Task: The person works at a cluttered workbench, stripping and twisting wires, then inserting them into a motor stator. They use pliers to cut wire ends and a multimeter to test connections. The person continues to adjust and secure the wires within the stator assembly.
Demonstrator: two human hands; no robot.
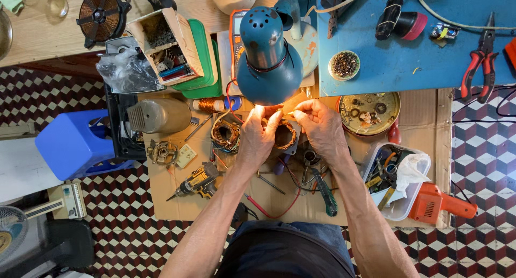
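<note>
Under a teal desk lamp (269,52) both of my hands work on a round motor stator with copper windings (285,135). My left hand (257,137) grips its left side, fingers curled on the rim. My right hand (318,125) pinches something thin at the top of the stator; I cannot tell what. A second copper-wound stator (226,134) lies just left of my left hand on the cardboard sheet (177,202).
Around the cardboard lie a yellow-black drill (198,182), a green utility knife (325,193), an orange power tool (441,204), a clear tub of tools (395,176), a round tin of small parts (371,112), red pliers (481,63) and a blue stool (72,143).
</note>
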